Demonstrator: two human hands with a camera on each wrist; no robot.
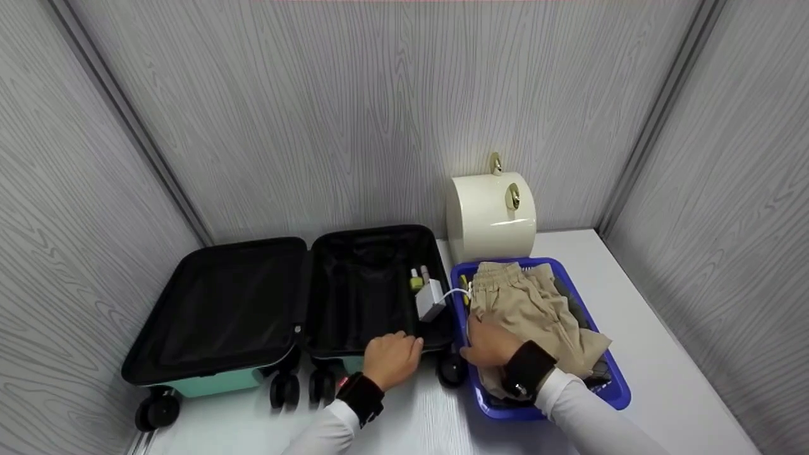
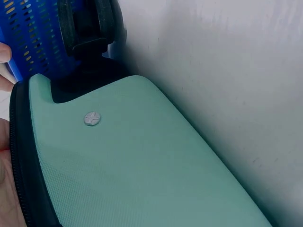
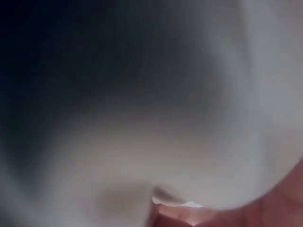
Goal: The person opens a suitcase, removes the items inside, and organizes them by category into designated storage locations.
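Observation:
A mint-green suitcase [image 1: 297, 303] lies open on the white table, showing black lining. My left hand [image 1: 392, 359] grips the near rim of its right half, fingers curled over the edge. In the left wrist view my palm [image 2: 4, 179] lies against the zipped rim of the green shell [image 2: 142, 165]. A white charger [image 1: 431, 301] and small bottles [image 1: 417, 279] lie in that half. The charger's cable [image 1: 456, 293] runs over into a blue basket [image 1: 616, 385]. My right hand [image 1: 488, 344] rests inside the basket's left side on beige clothes [image 1: 531, 309]; its fingers are hidden. The right wrist view is only blur.
A cream cylindrical case [image 1: 490, 215] with gold clasps stands against the back wall behind the basket. Grey panelled walls close in the table on three sides. The suitcase wheels [image 1: 284, 390] point toward me; one wheel [image 2: 90, 23] sits right next to the basket wall [image 2: 33, 38].

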